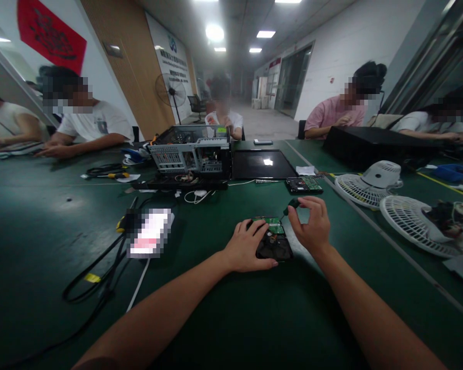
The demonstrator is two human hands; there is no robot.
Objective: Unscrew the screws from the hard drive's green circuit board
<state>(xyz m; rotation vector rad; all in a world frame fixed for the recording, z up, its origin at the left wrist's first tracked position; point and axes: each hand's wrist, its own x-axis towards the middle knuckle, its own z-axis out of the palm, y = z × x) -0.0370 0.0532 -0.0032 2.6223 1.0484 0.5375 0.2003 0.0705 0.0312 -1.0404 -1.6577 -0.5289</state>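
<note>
A hard drive lies on the green table in front of me, its green circuit board facing up and its lower part dark. My left hand rests over the drive's left side with fingers spread across the board and thumb along the near edge. Above the drive's right far corner, my right hand pinches the dark green handle of a small screwdriver. The screwdriver is tilted, its thin shaft pointing down at the edge of the board. Whether its tip sits in a screw is too small to tell.
Beyond the drive are a second hard drive, a black flat panel and an opened computer case. A lit phone and black cables lie left. White fan parts stand right. Several people sit around the table.
</note>
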